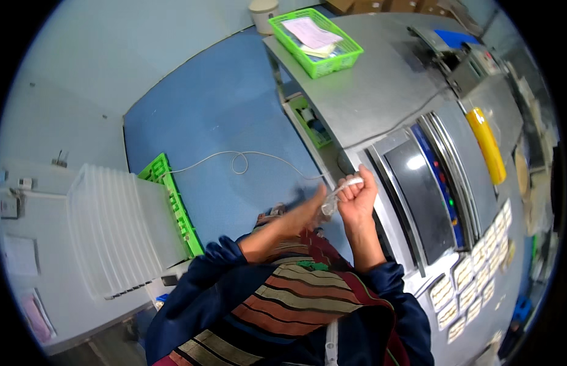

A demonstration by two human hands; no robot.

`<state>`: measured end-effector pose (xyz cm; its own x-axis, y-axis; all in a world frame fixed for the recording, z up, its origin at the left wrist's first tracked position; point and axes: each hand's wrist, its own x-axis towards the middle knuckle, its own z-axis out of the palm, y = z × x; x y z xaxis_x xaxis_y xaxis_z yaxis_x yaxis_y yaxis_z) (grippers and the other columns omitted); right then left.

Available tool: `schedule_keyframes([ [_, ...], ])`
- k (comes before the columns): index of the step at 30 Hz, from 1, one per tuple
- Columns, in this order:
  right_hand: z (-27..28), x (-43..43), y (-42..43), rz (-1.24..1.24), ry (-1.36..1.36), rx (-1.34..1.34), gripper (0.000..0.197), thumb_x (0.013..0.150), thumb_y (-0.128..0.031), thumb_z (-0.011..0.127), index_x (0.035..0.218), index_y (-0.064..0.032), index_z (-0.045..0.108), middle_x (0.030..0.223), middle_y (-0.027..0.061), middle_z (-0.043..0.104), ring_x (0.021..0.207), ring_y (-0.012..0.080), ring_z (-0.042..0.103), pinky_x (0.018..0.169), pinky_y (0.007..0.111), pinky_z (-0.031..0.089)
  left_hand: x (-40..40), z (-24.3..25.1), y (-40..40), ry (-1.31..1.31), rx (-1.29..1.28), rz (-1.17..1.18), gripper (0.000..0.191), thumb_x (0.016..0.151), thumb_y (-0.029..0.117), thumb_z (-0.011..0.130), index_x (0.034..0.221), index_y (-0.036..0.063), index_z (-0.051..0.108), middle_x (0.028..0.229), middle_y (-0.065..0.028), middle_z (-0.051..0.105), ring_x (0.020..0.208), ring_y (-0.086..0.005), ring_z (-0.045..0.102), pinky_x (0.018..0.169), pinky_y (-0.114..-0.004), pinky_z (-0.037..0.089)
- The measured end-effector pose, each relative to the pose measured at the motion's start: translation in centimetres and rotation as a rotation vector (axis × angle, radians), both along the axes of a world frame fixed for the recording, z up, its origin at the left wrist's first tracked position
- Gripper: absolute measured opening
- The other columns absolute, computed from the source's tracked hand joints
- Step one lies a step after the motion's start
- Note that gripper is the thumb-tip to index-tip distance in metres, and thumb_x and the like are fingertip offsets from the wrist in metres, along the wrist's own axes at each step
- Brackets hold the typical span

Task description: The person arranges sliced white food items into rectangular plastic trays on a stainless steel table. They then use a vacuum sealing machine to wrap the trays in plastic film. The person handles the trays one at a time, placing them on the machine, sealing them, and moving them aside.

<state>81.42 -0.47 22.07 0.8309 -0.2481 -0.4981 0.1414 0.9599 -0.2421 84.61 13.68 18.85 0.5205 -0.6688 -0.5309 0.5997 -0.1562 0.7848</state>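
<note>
A piece of crumpled clear plastic film [329, 207] with a whitish strip hangs between my two hands, above the edge of a steel workbench and the blue floor. My right hand [358, 194] has its fingers curled round the whitish end of the film. My left hand [311, 208] is blurred and lies against or just beside the film's lower part; whether it grips the film I cannot tell. To the right of my hands a machine with a dark glossy panel [418, 196] is set at the steel bench.
A green basket [338, 68] with papers stands on the steel bench [356, 105]. Filled small trays [466, 295] and a yellow roll [486, 145] lie at right. Stacked translucent bins [114, 228] stand at left by a green crate [185, 224]. A white cable [270, 154] crosses the floor.
</note>
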Motion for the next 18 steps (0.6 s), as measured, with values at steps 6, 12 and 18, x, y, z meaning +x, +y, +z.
schedule_keyframes([
  [6,-4.2,9.3,6.8,0.211,0.023,-1.111,0.034,0.083,-0.009,0.061,0.055,-0.0119,0.043,0.057,-0.0042,0.044,0.055,0.0042,0.037,0.050,0.022,0.031,7.1,-1.3,8.1,0.124,-0.096,0.411,0.033,0.094,0.037,0.046,0.080,0.0088,0.054,0.064,0.0020,0.044,0.054,-0.0088,0.040,0.047,-0.023,0.032],
  [12,-4.4,19.3,22.2,0.284,-0.629,-1.889,0.010,0.065,-0.004,0.058,0.060,-0.0045,0.050,0.065,0.0097,0.053,0.061,0.0292,0.052,0.057,0.037,0.042,19.9,-8.2,18.1,0.450,-0.306,0.870,0.025,0.091,0.025,0.047,0.086,0.0028,0.057,0.079,-0.0052,0.054,0.077,-0.0171,0.054,0.069,-0.033,0.044],
  [18,-5.4,34.2,25.1,0.318,-0.479,-1.970,0.020,0.068,-0.007,0.054,0.088,-0.0031,0.056,0.088,0.0142,0.058,0.092,0.0337,0.053,0.081,0.045,0.040,30.0,-6.9,21.3,0.808,-0.488,1.060,0.034,0.094,0.025,0.039,0.118,0.0009,0.043,0.118,-0.0156,0.049,0.113,-0.0265,0.047,0.095,-0.045,0.041],
])
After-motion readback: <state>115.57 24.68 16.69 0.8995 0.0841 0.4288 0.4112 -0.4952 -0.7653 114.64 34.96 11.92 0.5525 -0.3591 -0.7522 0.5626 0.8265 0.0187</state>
